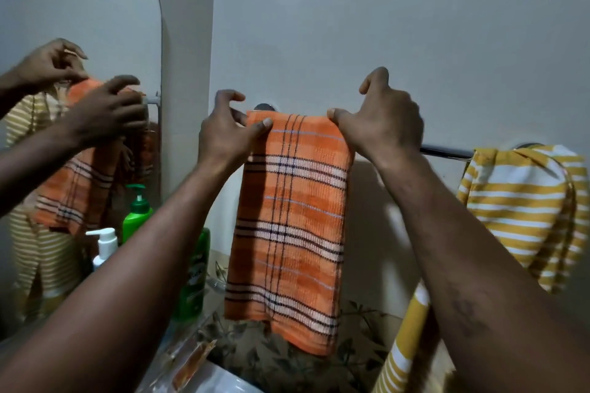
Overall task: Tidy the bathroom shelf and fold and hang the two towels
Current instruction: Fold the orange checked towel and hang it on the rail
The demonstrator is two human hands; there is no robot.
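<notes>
An orange checked towel (290, 217), folded into a narrow strip, hangs over the left end of a chrome towel bar (443, 151). My left hand (226, 134) pinches its top left corner between thumb and fingers. My right hand (386, 124) grips the top right corner at the bar, the thumb lying on the cloth. A yellow and white striped towel (523, 207) hangs bunched and crooked over the bar's right end, and part of it trails down at the lower right.
A mirror (79, 25) on the left wall shows both hands and the orange towel. Below it stand a green pump bottle (135, 217), a white pump bottle (105, 246) and a dark green bottle (194, 277) on a glass shelf (204, 313). Leaf-patterned tiles lie under the towel.
</notes>
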